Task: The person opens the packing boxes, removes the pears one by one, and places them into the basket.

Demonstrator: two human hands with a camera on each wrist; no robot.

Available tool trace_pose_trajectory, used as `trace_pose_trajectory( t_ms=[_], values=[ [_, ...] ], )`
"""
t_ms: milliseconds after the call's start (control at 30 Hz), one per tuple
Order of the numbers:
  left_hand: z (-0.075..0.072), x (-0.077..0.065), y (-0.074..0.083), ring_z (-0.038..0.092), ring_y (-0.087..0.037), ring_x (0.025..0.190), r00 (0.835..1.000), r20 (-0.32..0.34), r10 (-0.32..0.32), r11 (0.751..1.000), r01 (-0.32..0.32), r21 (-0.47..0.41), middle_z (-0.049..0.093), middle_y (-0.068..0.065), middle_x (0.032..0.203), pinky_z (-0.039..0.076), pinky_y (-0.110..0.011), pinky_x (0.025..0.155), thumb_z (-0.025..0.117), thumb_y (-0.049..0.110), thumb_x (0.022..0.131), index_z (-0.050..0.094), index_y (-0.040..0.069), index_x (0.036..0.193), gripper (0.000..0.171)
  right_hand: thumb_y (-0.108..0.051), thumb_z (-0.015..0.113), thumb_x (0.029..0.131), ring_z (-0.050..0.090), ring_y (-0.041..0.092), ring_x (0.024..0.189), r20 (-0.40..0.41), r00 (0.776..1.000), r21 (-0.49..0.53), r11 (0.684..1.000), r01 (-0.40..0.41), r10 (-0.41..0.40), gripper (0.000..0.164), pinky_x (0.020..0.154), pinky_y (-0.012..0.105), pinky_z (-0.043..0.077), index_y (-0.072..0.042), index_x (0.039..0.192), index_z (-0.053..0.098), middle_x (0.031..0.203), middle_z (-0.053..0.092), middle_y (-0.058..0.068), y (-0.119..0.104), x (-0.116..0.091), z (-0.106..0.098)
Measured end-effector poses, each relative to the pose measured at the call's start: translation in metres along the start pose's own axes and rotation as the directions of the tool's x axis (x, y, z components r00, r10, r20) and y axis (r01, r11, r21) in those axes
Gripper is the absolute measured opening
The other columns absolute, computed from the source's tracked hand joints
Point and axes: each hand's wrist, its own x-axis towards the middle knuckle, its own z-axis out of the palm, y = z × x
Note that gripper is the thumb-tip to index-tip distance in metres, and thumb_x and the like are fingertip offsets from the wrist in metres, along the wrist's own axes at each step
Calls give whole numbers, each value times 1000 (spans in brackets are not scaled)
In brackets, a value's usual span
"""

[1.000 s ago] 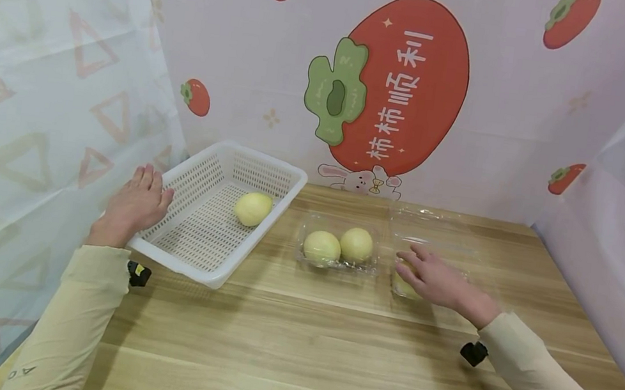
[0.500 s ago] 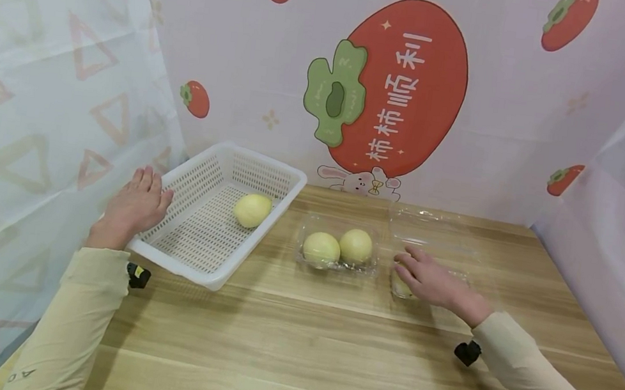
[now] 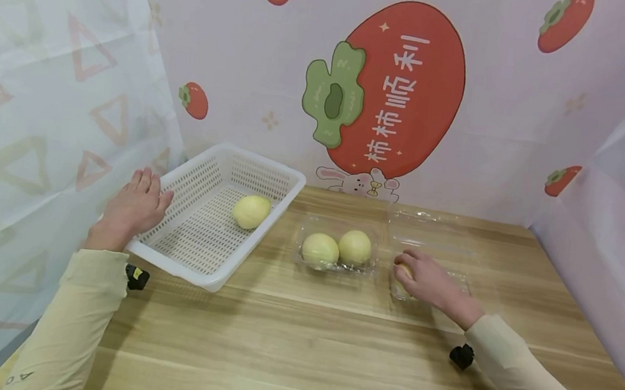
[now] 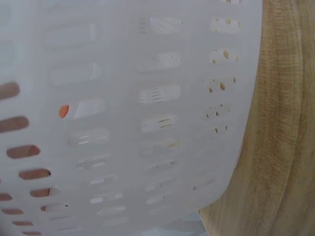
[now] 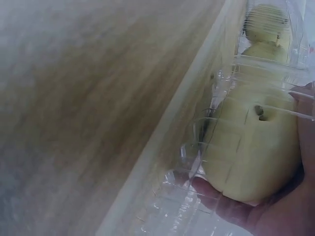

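Observation:
My right hand [image 3: 427,280] reaches into an open clear plastic clamshell box [image 3: 461,280] right of centre. Its fingers and thumb curl round a pale yellow fruit [image 5: 251,147] with a small dark stem hollow, which in the head view is mostly covered by the hand. My left hand [image 3: 134,207] lies on the left rim of a white slotted plastic basket [image 3: 213,277], fingers straight and together. In the left wrist view the basket's wall [image 4: 118,118] fills most of the frame, with skin showing through some slots. Inside the basket sits another pale yellow fruit [image 3: 251,212].
Between basket and open box stands another clear plastic box [image 3: 309,223] holding two pale yellow fruits [image 3: 320,250]. The open box's lid [image 3: 425,224] leans back toward the printed backdrop [image 3: 490,112]. Patterned sheets [image 3: 40,93] hang at both sides of the wooden table [image 3: 295,347].
My right hand has shifted slightly left and its fingers, straighter before, have curled round the fruit in the open box. The left hand stays on the basket's rim.

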Motion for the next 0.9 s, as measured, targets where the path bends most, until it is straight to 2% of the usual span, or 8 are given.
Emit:
trace_pose_trajectory(
  t_ms=[233, 433, 667, 900],
  values=[
    [1, 1, 1, -3, -55, 146, 1000, -3, -1, 1000, 1, -7, -7, -41, 154, 5, -63, 120, 10, 44, 106, 2, -20, 147, 77, -25, 52, 98, 64, 37, 110, -4, 1000, 13, 1000, -2, 2, 31, 95, 54, 52, -4, 113, 69, 125, 63, 20, -1, 1, -3],
    [2, -1, -1, -5, -55, 146, 1000, -2, -1, 1000, 1, -8, -8, -41, 154, 3, -62, 120, 8, 46, 105, 0, -20, 147, 78, -22, 50, 99, 64, 38, 109, -38, 998, 37, 997, 60, -59, 33, 95, 54, 52, 1, 113, 68, 118, 66, 20, -4, 8, -18],
    [1, -4, -3, -7, -55, 145, 1000, 16, -5, 1000, 5, -11, -8, -41, 154, 3, -63, 120, 8, 47, 105, -1, -20, 147, 79, -26, 48, 100, 62, 37, 113, -54, 997, 72, 996, 50, -46, 35, 96, 55, 50, -1, 117, 66, 124, 64, 20, -18, 22, -43],
    [2, -1, -3, -6, -55, 145, 1000, 7, 12, 1000, -12, -13, -9, -42, 154, 2, -63, 120, 7, 46, 105, 0, -20, 147, 79, -33, 47, 102, 55, 36, 126, -46, 997, 85, 994, 69, -66, 36, 104, 55, 45, -8, 119, 66, 132, 61, 16, -34, 33, -56]
  ],
)
